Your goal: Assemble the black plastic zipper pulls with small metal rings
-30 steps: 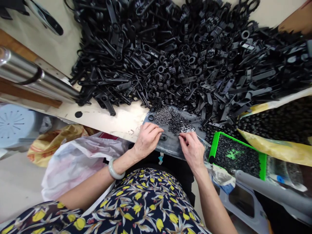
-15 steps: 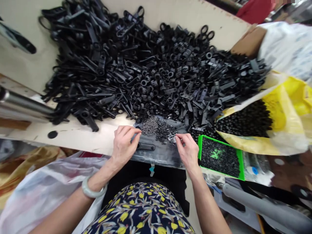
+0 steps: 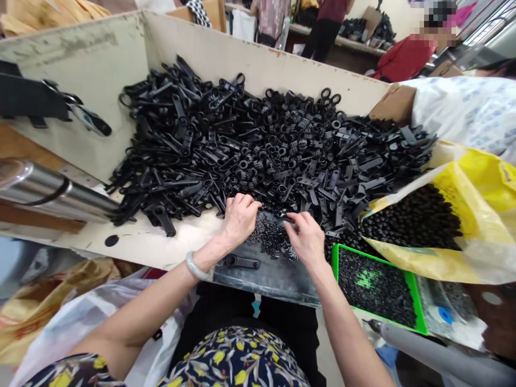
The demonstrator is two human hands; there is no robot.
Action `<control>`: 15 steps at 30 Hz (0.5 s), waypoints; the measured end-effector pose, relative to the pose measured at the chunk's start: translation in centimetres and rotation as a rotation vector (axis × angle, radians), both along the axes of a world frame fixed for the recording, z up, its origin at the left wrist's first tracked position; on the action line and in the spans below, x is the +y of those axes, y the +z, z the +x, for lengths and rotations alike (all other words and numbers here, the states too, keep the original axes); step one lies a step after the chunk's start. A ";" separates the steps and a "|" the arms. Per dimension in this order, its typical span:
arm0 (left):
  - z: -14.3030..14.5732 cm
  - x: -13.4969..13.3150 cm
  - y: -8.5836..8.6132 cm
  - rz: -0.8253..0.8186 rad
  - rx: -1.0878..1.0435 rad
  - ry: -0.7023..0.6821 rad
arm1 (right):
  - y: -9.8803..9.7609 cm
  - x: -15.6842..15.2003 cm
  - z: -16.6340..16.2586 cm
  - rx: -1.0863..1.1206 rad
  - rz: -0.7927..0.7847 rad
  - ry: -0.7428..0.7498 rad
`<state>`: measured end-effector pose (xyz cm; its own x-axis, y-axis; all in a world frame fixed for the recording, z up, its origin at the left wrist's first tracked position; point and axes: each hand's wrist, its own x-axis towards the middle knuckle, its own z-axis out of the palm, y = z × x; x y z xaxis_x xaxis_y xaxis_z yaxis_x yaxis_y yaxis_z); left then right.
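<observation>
My left hand is at the front edge of a big heap of black plastic parts. Its fingers are curled and pressed together; whatever they may hold is hidden. To the right, my right hand reaches to the same edge with thumb and forefinger apart, the fingertips close to small black ring-shaped parts. Between and below the hands lies a pile of tiny black and metal pieces on a dark mat. One long black part with a round end lies flat on the mat, below my left hand.
A green tray of small black bits stands right of my right arm. Behind it, a yellow bag spills black pieces. A metal cylinder juts in from the left. Light-coloured boards wall the bench, with people beyond.
Both hands have moved away from my body, from the tiny pieces to the heap's edge. My right thumb and forefinger have parted. The head view has tilted up, showing more of the room.
</observation>
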<state>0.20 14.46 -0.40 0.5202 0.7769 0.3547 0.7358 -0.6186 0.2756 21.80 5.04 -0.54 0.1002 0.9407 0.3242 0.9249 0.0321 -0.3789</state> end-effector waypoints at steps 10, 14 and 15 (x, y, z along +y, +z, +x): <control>0.9 -0.3 -0.2 -0.009 0.191 -0.038 | -0.9 6.2 0.0 -0.176 0.042 0.000; 0.6 -0.3 -0.1 0.011 0.130 -0.045 | 0.2 8.3 1.4 -0.072 0.060 0.046; 0.8 -0.2 0.0 0.019 0.114 -0.054 | 0.5 8.8 1.7 -0.048 0.063 0.066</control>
<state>0.99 14.22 -0.38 0.5986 0.7407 0.3051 0.7275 -0.6621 0.1800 23.54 13.87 -0.07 0.0217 0.9223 0.3859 0.9370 0.1158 -0.3294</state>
